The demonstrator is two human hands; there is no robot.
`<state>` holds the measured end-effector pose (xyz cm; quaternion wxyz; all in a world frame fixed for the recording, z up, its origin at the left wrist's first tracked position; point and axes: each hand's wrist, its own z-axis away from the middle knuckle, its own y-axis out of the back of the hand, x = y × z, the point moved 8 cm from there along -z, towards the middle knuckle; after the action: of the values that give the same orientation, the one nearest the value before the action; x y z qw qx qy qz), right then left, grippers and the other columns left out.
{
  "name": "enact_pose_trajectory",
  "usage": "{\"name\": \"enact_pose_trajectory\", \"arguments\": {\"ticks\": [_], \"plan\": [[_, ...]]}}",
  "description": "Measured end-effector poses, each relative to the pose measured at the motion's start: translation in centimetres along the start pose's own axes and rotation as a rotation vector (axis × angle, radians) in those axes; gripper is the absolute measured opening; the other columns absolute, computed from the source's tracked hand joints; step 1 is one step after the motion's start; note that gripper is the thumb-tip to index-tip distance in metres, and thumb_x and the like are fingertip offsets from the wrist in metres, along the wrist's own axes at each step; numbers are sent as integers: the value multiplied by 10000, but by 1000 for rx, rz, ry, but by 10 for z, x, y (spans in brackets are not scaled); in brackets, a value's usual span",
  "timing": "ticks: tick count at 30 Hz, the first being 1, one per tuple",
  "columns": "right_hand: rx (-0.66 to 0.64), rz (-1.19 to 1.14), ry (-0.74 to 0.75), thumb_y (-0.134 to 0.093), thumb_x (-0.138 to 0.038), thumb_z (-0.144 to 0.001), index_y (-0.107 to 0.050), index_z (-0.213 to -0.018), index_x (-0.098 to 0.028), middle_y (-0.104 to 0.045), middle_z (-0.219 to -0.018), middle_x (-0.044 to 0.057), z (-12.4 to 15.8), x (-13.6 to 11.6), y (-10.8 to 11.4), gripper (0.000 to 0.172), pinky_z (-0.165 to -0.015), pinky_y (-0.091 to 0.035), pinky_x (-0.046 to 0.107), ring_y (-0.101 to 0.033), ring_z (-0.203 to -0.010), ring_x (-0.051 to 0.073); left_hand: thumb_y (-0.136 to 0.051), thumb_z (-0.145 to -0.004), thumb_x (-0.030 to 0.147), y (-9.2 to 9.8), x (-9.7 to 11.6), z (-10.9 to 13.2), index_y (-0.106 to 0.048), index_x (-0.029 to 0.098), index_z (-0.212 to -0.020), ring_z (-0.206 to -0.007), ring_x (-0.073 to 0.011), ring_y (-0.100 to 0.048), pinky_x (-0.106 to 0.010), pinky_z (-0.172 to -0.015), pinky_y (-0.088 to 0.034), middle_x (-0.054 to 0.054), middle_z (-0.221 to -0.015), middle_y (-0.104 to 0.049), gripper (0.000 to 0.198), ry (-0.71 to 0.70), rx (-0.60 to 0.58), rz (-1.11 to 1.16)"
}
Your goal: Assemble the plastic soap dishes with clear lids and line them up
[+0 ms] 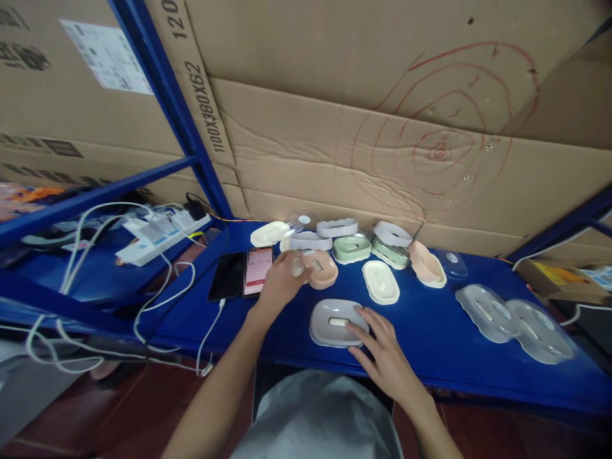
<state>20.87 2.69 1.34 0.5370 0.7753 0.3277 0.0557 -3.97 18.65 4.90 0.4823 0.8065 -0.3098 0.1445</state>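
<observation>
My right hand (385, 350) lies with its fingers spread on the right edge of a grey oval soap dish (333, 323) near the front of the blue shelf (444, 344). My left hand (282, 278) reaches further back and closes its fingers around a small pale part beside a pink soap dish (325, 273). Behind them lie a cream tray (380, 282), a green dish (352, 248), another green dish (390, 252), a pink dish (427, 264) and several white rings such as one (337, 227).
Two phones (241, 274) lie left of my left hand, one with a lit screen. A white power strip (160, 236) with cables sits at the far left. Two clear plastic trays (514, 320) rest on the right. Cardboard boxes (373, 127) wall the back.
</observation>
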Motion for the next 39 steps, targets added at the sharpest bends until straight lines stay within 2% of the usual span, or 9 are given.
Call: {"name": "enact_pose_trajectory", "arguments": {"ticks": [5,9,12,15,21,23,29,35,39], "plan": [[22,-62,-106,-633,-447,-1050,-287,-1705,-335,-356,-1739,137,4,10,1,750,-1194,-509,565,-422,-1571,348,-740,-985,366,32,35,44,-688,230,-1252,-1363,-290,-642,-505,-1170,-529,-110,-1418,-669,304,-114,-31,220],[30,-104,-146,-638,-465,-1047,-178,-1731,-331,-283,-1770,149,6,14,-2,836,-1212,-490,570,-355,-1609,354,-733,-993,301,27,62,79,-672,266,-1313,-1399,-265,-620,-465,-1204,-508,-104,-1476,-637,327,-242,-241,374],[56,-137,-169,-646,-459,-1045,-137,-1737,-314,-280,-1768,163,7,16,-2,871,-1213,-494,563,-339,-1617,352,-673,-1019,241,21,63,91,-683,257,-1250,-1399,-248,-617,-441,-1199,-513,-106,-1461,-642,232,-268,-289,422],[64,-178,-190,-663,-453,-1037,-175,-1728,-299,-340,-1739,172,8,20,-2,859,-1213,-500,558,-378,-1599,346,-658,-1021,227,16,59,97,-678,253,-1235,-1406,-255,-604,-451,-1193,-520,-111,-1459,-630,216,-260,-294,419],[66,-204,-185,-699,-457,-1011,-459,-1565,-305,-517,-1565,154,9,23,-3,622,-1200,-509,568,-521,-1482,336,-837,-916,295,2,63,115,-560,290,-1453,-1463,-317,-541,-520,-1220,-500,-137,-1573,-501,604,-211,-306,367],[79,-192,-185,-701,-458,-1007,-503,-1523,-306,-521,-1533,149,10,23,-3,573,-1182,-529,544,-536,-1460,330,-843,-906,260,-3,64,122,-566,298,-1442,-1463,-314,-536,-521,-1223,-499,-130,-1571,-493,604,-207,-287,348],[86,-137,-171,-728,-468,-983,-526,-1543,-320,-602,-1328,128,12,22,0,614,-1072,-612,485,-638,-1298,313,-837,-909,255,-6,64,136,-614,281,-1350,-1413,-302,-569,-487,-1173,-549,-126,-1510,-521,494,-274,-225,319],[27,-123,-79,-672,-423,-1030,-481,-1597,-342,-501,-1621,123,6,15,-1,603,-1189,-531,526,-511,-1502,317,-808,-946,333,-1,62,143,-600,269,-1368,-1402,-318,-587,-498,-1146,-572,-144,-1503,-534,474,-347,-146,276],[18,-122,-37,-638,-380,-1055,-470,-1619,-357,-538,-1619,103,4,11,1,589,-1180,-544,514,-538,-1490,300,-773,-973,374,0,62,144,-577,250,-1387,-1403,-329,-595,-503,-1130,-585,-163,-1492,-553,475,-376,-107,248]]}}
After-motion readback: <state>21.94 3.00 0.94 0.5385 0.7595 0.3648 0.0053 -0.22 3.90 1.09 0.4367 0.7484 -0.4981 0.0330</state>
